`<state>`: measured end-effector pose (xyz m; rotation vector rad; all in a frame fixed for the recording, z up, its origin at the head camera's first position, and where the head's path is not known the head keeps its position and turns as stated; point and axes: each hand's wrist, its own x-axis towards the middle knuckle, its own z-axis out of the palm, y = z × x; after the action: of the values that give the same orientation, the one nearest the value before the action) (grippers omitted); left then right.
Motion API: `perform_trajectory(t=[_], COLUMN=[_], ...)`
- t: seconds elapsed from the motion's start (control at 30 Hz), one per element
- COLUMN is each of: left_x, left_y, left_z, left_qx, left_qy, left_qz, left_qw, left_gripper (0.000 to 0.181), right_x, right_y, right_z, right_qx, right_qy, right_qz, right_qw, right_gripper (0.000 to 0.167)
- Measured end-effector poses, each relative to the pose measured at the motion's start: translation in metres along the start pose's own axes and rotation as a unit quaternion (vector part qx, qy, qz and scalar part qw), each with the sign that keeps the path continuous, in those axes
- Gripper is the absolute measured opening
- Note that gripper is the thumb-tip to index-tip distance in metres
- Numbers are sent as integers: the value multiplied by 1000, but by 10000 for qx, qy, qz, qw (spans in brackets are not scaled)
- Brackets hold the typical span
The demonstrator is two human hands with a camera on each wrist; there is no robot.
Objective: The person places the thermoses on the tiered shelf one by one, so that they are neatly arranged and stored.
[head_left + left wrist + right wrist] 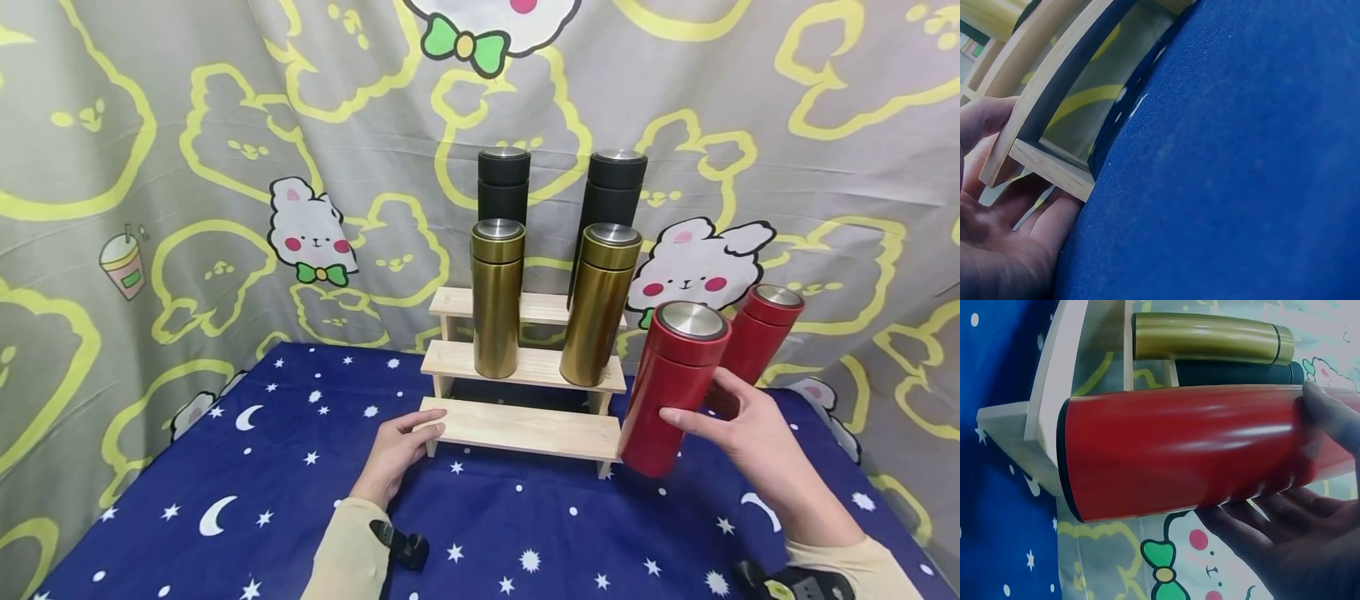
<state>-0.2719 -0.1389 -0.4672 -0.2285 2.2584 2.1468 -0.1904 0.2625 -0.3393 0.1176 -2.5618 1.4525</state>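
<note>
My right hand (738, 421) grips a red vacuum flask (670, 392) with a steel-topped lid, thumb on one side and fingers round the other. The flask tilts a little beside the right end of the stand's lowest step; in the right wrist view its dark base (1071, 461) shows near the wood. My left hand (401, 446) holds the left end of the wooden three-step stand (525, 427) at its lowest step, with the thumb (988, 119) against the board. Two gold flasks (498, 308) stand on the middle step, and two black flasks (504, 179) behind them on the top step.
Another red flask (765, 329) stands behind my right hand, its lower part hidden. A dark blue cloth (315, 483) with white stars and moons covers the table. Behind hangs a grey curtain (225, 100) with yellow cartoon outlines.
</note>
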Motion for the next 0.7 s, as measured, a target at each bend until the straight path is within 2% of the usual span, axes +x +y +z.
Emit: perform_trajectory(t=[0.5,0.7], left_x=[1,0], left_y=[-2,0], left_z=[1,0], left_qx=[-35,24], left_qy=[43,53], left_qz=[12,23], left_qw=[10000,10000], left_gripper=[31,31], right_x=[11,15], right_y=[-17,-24], right_z=[22,36], right_qx=[452,574], right_qy=[-354,-382], right_qz=[-393,-450], right_qw=[9976,9966], right_gripper=[59,56])
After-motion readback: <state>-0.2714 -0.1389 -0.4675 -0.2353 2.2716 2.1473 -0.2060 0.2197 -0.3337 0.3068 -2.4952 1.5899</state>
